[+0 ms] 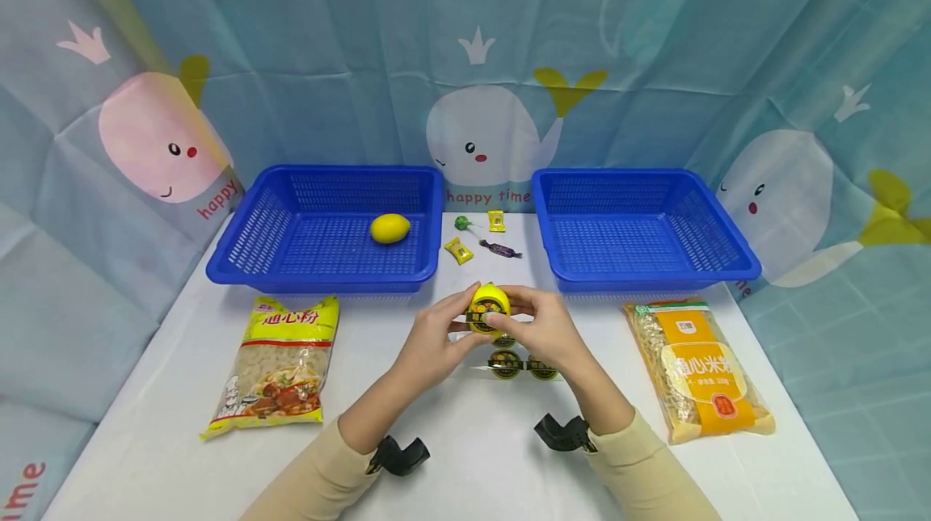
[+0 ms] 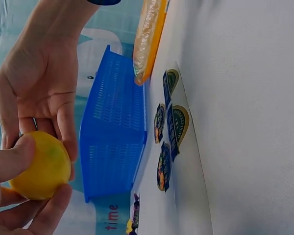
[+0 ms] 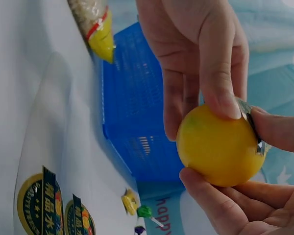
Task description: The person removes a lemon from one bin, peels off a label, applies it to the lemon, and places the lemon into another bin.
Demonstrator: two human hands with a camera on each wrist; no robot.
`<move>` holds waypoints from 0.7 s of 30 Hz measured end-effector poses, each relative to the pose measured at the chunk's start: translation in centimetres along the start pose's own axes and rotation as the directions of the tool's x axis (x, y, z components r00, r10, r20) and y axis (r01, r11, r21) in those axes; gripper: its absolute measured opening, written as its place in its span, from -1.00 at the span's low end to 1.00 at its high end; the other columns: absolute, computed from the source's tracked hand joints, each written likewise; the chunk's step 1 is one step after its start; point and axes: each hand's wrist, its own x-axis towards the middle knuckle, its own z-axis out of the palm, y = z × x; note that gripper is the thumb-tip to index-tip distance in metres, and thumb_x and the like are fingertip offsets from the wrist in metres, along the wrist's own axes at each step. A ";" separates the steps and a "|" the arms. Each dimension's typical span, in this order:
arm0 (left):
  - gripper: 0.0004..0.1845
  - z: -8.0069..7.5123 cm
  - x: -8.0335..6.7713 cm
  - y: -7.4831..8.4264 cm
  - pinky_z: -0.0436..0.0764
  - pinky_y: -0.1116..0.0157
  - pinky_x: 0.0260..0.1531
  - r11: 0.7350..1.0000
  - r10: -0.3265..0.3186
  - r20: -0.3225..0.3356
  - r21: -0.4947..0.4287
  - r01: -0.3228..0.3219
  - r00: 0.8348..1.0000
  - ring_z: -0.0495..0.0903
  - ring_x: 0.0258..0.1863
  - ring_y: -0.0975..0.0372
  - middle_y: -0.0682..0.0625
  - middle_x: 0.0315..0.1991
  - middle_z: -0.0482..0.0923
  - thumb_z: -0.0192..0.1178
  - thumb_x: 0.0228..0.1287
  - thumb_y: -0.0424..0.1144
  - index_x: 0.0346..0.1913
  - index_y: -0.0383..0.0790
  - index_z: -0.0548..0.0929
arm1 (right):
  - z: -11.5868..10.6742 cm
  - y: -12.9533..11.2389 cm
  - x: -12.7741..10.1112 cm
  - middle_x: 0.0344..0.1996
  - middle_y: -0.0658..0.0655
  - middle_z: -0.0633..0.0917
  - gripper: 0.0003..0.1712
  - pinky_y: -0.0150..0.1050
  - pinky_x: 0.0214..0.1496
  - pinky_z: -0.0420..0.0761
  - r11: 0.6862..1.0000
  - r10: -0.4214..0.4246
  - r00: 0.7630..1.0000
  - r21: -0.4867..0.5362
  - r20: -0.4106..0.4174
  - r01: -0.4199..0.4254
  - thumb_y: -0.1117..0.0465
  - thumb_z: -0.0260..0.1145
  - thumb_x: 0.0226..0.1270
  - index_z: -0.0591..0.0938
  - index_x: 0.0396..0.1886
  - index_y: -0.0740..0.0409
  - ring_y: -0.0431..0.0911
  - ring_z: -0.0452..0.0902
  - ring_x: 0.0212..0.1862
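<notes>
Both hands hold a yellow lemon (image 1: 494, 292) up over the middle of the table. My left hand (image 1: 434, 337) grips it from the left, thumb and fingers spread around its side. From the other side, my right hand (image 1: 544, 329) curls its fingers around the fruit. The right thumb presses a dark round label (image 1: 477, 316) with a band onto the side facing me; in the right wrist view, this label (image 3: 248, 120) wraps the lemon's edge. Beneath the hands lies a clear backing sheet (image 2: 190, 186) with several round black-and-gold labels (image 1: 506, 363), partly hidden by the right hand.
A blue basket (image 1: 323, 279) at back left contains another lemon (image 1: 389, 228); a second blue basket (image 1: 650, 277) stands at back right. Wrapped candies (image 1: 500, 249) and a green lollipop (image 1: 463, 223) lie between them. Pasta bags flank the hands, yellow (image 1: 280, 367) left, orange (image 1: 701, 371) right.
</notes>
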 end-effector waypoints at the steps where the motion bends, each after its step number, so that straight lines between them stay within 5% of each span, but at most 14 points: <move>1: -0.22 0.0 0.0 0.0 0.69 0.43 -0.08 1.000 -0.003 -0.005 0.001 0.003 1.000 0.64 0.16 0.07 -0.14 0.29 0.56 0.48 0.15 -0.31 0.44 -0.26 0.42 | 0.1 0.0 0.0 -0.07 0.16 0.78 -0.42 -0.20 -0.09 0.73 1.000 -0.003 1.000 0.000 0.001 0.003 0.05 0.53 0.21 0.66 0.17 0.22 0.03 0.73 -0.03; 7: -0.19 0.0 -0.3 -0.2 0.70 0.40 -0.09 1.000 0.017 -0.033 0.019 -0.016 0.999 0.69 0.02 0.13 -0.10 0.16 0.63 0.54 0.06 -0.23 0.42 -0.21 0.47 | 0.0 0.5 0.1 -0.02 0.23 0.77 -0.43 -0.16 -0.05 0.74 0.993 -0.007 0.997 0.122 0.080 -0.003 0.09 0.47 0.29 0.62 0.22 0.27 0.07 0.73 0.01; 12: -0.12 -0.8 -0.2 -0.5 0.70 0.33 -0.01 0.999 0.049 0.005 -0.018 -0.049 0.999 0.65 -0.05 0.19 -0.03 0.14 0.57 0.60 -0.05 -0.21 0.42 -0.12 0.48 | -0.5 1.0 0.2 0.04 0.38 0.71 -0.44 -0.04 -0.03 0.75 0.938 -0.012 0.980 0.341 0.196 -0.057 0.19 0.37 0.39 0.53 0.26 0.42 0.09 0.75 -0.03; 21: -0.11 -1.8 0.1 0.1 0.70 0.37 -0.08 0.999 0.041 0.125 0.008 -0.042 0.991 0.67 -0.15 0.27 0.00 0.15 0.61 0.58 0.01 -0.16 0.46 -0.10 0.42 | -1.5 0.5 0.4 0.00 0.37 0.74 -0.44 -0.02 -0.03 0.74 0.925 -0.015 0.962 0.370 0.272 -0.090 0.17 0.41 0.35 0.58 0.21 0.45 0.00 0.76 -0.07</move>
